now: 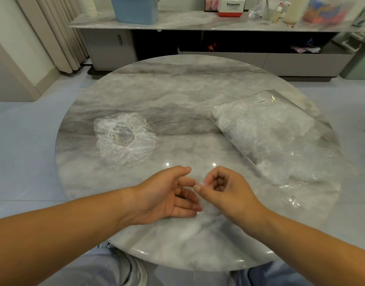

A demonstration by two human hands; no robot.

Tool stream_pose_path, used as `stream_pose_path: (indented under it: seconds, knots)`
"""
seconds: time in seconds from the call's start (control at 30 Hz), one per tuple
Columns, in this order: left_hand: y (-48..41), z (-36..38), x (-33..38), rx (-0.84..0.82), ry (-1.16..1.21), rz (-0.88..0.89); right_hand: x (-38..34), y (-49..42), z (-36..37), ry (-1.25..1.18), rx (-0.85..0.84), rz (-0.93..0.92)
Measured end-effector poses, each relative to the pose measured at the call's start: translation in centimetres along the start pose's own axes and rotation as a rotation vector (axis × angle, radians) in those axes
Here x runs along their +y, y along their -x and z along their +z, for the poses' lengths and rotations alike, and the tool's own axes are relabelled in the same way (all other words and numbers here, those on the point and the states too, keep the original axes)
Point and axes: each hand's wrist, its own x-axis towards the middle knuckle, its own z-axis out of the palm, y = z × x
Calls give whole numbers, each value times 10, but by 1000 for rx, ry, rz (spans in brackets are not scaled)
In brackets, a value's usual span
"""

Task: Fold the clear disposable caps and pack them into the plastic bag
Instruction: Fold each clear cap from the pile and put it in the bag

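Round grey marble table (177, 89); left hand (167, 195) slack, right hand (224, 188) pinching clear film (199, 183); folding, seemingly; next: into clear plastic bag (270, 129).

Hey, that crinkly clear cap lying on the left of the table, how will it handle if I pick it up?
Likely floppy: the cap is thin wrinkled film and would probably collapse from one pinch. Probably very light, so a push may crumple it rather than slide it on the glossy table.
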Motion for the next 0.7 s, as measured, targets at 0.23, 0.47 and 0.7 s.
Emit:
stream_pose_path:
  seconds: [0.23, 0.47, 0.7]
  knots:
    - [1, -4, -1, -95, 80, -6, 13, 11, -8, 535, -271, -413]
    - [5, -8, 2, -113, 73, 27, 22, 10, -18, 538, -301, -417]
    - [8, -8, 2, 214, -205, 275, 27, 11, -17, 753, -351, -469]
